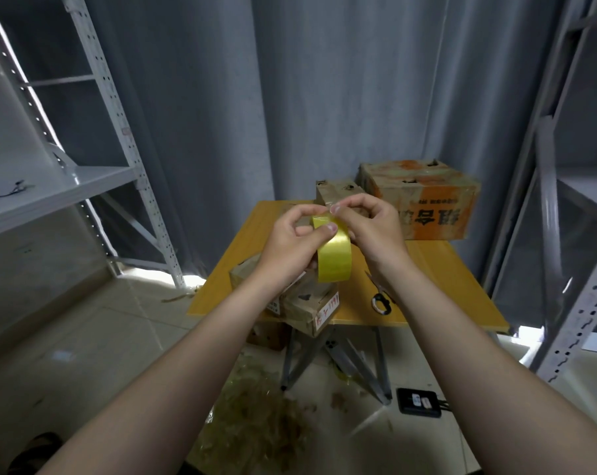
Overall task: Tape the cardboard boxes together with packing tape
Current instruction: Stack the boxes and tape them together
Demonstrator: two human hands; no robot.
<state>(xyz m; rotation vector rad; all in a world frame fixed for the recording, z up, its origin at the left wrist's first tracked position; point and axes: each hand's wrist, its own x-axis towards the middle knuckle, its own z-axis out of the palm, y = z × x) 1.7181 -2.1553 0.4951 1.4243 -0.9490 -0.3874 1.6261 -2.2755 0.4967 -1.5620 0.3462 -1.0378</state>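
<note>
Grey curtain [324,97], yellow table [427,286], cardboard boxes [423,197], metal shelving [101,180].

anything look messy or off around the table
A heap of crumpled tape scraps litters the floor in front of the table. The near box overhangs the table's front edge. The orange box looks worn, with torn holes on top.

Bare forearms [187,365], left hand [291,243], right hand [372,231]; short nails.

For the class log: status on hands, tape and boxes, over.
Left hand grips tape roll; right hand pinches its top edge. Roll held above small boxes at near edge of table. Scissors lie beside them, nothing blocking.
</note>
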